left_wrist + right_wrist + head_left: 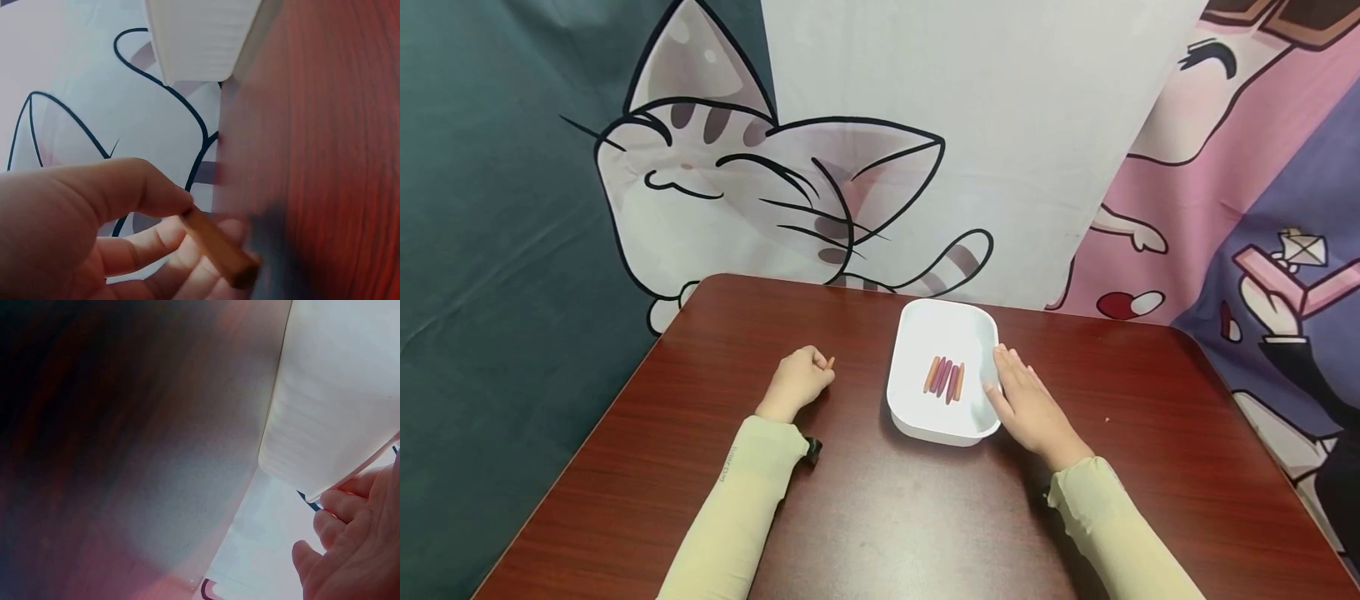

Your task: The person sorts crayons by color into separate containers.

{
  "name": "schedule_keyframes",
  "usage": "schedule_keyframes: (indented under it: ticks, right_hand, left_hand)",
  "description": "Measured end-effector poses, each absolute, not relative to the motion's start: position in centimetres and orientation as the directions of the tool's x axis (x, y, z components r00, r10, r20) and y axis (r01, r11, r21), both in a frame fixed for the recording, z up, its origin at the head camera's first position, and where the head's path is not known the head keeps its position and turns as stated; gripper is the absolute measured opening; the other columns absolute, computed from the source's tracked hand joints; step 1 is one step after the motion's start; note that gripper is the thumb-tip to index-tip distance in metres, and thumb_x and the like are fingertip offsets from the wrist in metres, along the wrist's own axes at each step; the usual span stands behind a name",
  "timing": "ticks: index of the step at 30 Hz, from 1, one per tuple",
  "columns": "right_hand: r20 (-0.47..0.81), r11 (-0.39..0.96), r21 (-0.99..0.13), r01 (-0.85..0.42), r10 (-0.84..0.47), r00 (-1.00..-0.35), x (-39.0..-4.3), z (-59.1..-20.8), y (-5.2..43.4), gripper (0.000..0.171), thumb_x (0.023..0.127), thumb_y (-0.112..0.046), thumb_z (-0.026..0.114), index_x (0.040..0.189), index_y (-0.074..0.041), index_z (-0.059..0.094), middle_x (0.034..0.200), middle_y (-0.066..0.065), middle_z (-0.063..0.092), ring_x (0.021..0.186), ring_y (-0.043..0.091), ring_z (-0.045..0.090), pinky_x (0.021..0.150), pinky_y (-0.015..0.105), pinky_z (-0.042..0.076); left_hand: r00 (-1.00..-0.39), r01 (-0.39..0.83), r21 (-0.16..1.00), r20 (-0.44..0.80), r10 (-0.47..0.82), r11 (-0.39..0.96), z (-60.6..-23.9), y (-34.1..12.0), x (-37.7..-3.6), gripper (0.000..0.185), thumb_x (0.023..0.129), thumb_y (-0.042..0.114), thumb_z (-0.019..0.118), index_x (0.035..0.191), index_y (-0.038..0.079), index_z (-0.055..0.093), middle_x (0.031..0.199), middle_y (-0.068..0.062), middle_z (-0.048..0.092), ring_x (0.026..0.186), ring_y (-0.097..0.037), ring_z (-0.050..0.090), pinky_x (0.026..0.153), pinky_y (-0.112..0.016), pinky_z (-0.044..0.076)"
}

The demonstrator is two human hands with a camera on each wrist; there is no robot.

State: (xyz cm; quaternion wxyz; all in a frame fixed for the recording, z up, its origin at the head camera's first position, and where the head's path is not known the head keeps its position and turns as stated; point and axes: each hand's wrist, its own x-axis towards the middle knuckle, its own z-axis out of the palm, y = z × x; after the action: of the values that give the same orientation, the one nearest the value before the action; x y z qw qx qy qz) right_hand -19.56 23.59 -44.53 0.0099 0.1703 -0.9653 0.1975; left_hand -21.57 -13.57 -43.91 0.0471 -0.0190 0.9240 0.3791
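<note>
My left hand pinches a short orange-brown stick between thumb and fingers, low over the table to the left of the tray. The stick's blunt end points away from the fingertips. A white rectangular tray with rounded corners stands at the middle of the table. Inside it lie several thin sticks, orange and purple, side by side in a row. My right hand rests against the tray's right rim with its fingers straight. In the right wrist view those fingers lie along the rim's edge.
The dark red wooden table has rounded far corners. Behind it hangs a cloth printed with a cartoon cat. A tiny light crumb lies to the right of the right hand. A dark object shows at the right edge.
</note>
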Motion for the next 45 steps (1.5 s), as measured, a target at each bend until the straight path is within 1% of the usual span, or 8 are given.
schedule_keyframes:
  ticks: [5, 7, 10, 14, 27, 36, 41, 45]
  right_hand:
    - [0.076, 0.869, -0.371, -0.328, -0.324, -0.943, -19.8, -44.5, 23.8, 0.071, 0.107, -0.041, 0.041, 0.160, 0.001, 0.020, 0.166, 0.019, 0.019, 0.153, 0.039, 0.014, 0.121, 0.059, 0.016]
    - [0.075, 0.869, -0.372, -0.327, -0.323, -0.944, -19.8, -44.4, 23.8, 0.071, 0.107, -0.041, 0.041, 0.160, 0.001, 0.020, 0.166, 0.019, 0.019, 0.153, 0.039, 0.014, 0.121, 0.059, 0.016]
    - [0.077, 0.868, -0.375, -0.326, -0.321, -0.944, -19.7, -44.4, 23.9, 0.071, 0.107, -0.041, 0.041, 0.160, 0.001, 0.019, 0.166, 0.019, 0.019, 0.153, 0.040, 0.014, 0.121, 0.059, 0.016]
    - [0.084, 0.866, -0.375, -0.330, -0.323, -0.943, -19.6, -44.3, 24.0, 0.071, 0.107, -0.040, 0.041, 0.160, 0.002, 0.019, 0.166, 0.020, 0.019, 0.153, 0.040, 0.015, 0.121, 0.059, 0.016]
    - [0.080, 0.864, -0.383, -0.326, -0.321, -0.944, -19.6, -44.4, 24.0, 0.071, 0.107, -0.040, 0.042, 0.159, 0.002, 0.019, 0.166, 0.020, 0.019, 0.153, 0.039, 0.014, 0.121, 0.059, 0.016]
    - [0.096, 0.863, -0.375, -0.339, -0.328, -0.940, -19.9, -44.8, 23.9, 0.070, 0.107, -0.040, 0.041, 0.159, 0.002, 0.020, 0.166, 0.019, 0.020, 0.153, 0.039, 0.017, 0.120, 0.060, 0.018]
    - [0.092, 0.862, -0.380, -0.337, -0.327, -0.941, -19.9, -44.8, 23.9, 0.071, 0.107, -0.041, 0.041, 0.160, 0.001, 0.020, 0.166, 0.019, 0.019, 0.153, 0.039, 0.016, 0.120, 0.060, 0.017]
    - [0.087, 0.862, -0.380, -0.334, -0.327, -0.941, -20.0, -44.9, 23.9, 0.071, 0.107, -0.042, 0.042, 0.160, 0.001, 0.020, 0.166, 0.018, 0.019, 0.153, 0.039, 0.016, 0.121, 0.059, 0.017]
  left_hand:
    - [-0.983, -0.120, 0.876, -0.171, 0.067, 0.467, -43.9, -13.6, -21.9, 0.017, 0.097, 0.007, 0.059, 0.109, -0.004, 0.063, 0.092, -0.016, 0.073, 0.069, -0.018, 0.066, 0.067, -0.029, 0.054]
    - [-0.973, -0.158, 0.930, -0.204, 0.108, 0.333, -43.8, -13.4, -22.0, 0.021, 0.100, 0.006, 0.060, 0.116, -0.008, 0.062, 0.099, -0.022, 0.072, 0.074, -0.019, 0.067, 0.070, -0.028, 0.058]
    - [-0.957, -0.216, 0.961, -0.243, 0.156, 0.170, -43.7, -13.1, -22.2, 0.028, 0.101, 0.005, 0.060, 0.124, -0.011, 0.059, 0.111, -0.028, 0.069, 0.085, -0.022, 0.070, 0.074, -0.032, 0.061]
    - [-0.946, -0.249, 0.965, -0.261, 0.193, 0.086, -43.7, -12.6, -22.3, 0.033, 0.102, 0.008, 0.060, 0.130, -0.010, 0.058, 0.119, -0.029, 0.067, 0.095, -0.024, 0.071, 0.078, -0.033, 0.061]
    - [-0.919, -0.253, 0.966, -0.225, 0.323, -0.046, -43.3, -10.3, -22.4, 0.035, 0.104, 0.008, 0.056, 0.135, -0.009, 0.057, 0.126, -0.031, 0.063, 0.110, -0.034, 0.068, 0.087, -0.036, 0.058]
    - [-0.918, -0.229, 0.969, -0.183, 0.351, -0.096, -42.1, -7.6, -23.1, 0.036, 0.103, 0.006, 0.056, 0.134, -0.013, 0.056, 0.122, -0.031, 0.065, 0.097, -0.020, 0.072, 0.087, -0.035, 0.058]
    - [-0.918, -0.201, 0.979, -0.180, 0.352, -0.024, -41.0, -5.7, -24.1, 0.037, 0.103, 0.008, 0.059, 0.133, -0.013, 0.057, 0.116, -0.027, 0.069, 0.094, -0.019, 0.073, 0.085, -0.034, 0.059]
    - [-0.935, -0.140, 0.980, -0.177, 0.307, 0.140, -40.5, -4.4, -24.9, 0.032, 0.101, 0.007, 0.060, 0.126, -0.012, 0.063, 0.102, -0.018, 0.074, 0.089, -0.017, 0.073, 0.081, -0.032, 0.060]
